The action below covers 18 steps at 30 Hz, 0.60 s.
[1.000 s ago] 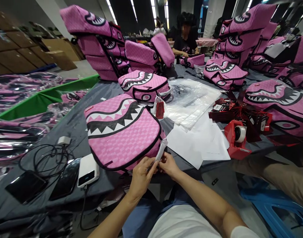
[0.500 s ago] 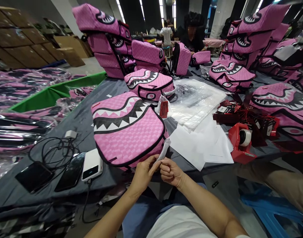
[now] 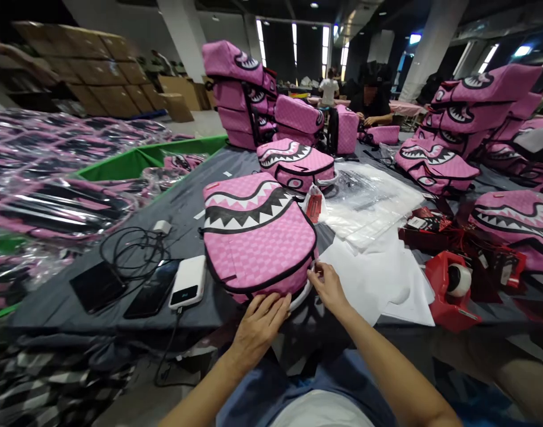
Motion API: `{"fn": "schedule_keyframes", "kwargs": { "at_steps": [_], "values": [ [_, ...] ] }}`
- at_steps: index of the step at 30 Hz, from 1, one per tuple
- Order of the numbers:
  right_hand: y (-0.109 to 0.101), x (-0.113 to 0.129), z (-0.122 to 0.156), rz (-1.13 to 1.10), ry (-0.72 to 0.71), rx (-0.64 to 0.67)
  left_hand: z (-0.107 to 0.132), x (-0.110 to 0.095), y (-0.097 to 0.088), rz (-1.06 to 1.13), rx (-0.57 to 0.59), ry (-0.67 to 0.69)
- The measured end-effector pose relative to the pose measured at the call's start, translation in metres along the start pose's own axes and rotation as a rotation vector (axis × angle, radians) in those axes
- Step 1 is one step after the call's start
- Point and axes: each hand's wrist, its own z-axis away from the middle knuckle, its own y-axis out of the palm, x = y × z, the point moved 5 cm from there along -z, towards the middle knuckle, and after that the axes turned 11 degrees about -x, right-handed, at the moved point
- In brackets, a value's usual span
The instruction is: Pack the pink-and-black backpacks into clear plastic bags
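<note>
A pink checkered backpack (image 3: 262,249) with a black-and-white shark-mouth print lies flat on the table before me. My left hand (image 3: 263,325) rests on its near edge, fingers stretched out over the side, the thumb side close to the handle. A carry handle (image 3: 300,298) wrapped in white material curves from the backpack's near right side. At the upper end of this handle, my right hand (image 3: 329,287) has thumb and fingertips pinched together; the exact spot they grip is partly hidden.
Left are a white power bank (image 3: 188,282), a dark phone (image 3: 152,288) and a tangled cable (image 3: 133,249). Right lie white paper sheets (image 3: 378,279), clear plastic bags (image 3: 373,207), red tags (image 3: 494,249) and a red tape dispenser (image 3: 449,290). Stacked backpacks (image 3: 240,95) stand behind; a person (image 3: 371,104) sits across.
My hands have moved apart: the left now lies flat on the backpack's near edge, the right is at the handle's upper end. The handle has gone from raised to lying against the backpack. The view has shifted.
</note>
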Motion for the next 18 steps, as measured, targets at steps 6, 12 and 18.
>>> {"fn": "schedule_keyframes", "kwargs": {
  "at_steps": [6, 12, 18],
  "values": [
    [0.017, -0.012, -0.028, -0.136, 0.585, 0.296, 0.018, 0.047, -0.013, -0.075, 0.067, 0.284],
    [0.023, 0.001, -0.026, -0.099, 0.699, 0.362, 0.010, 0.053, -0.010, -0.100, -0.050, 0.371],
    [0.034, -0.002, 0.010, -0.300, 0.898, 0.414, 0.016, 0.049, -0.028, -0.262, -0.435, 0.081]
  ]
}}
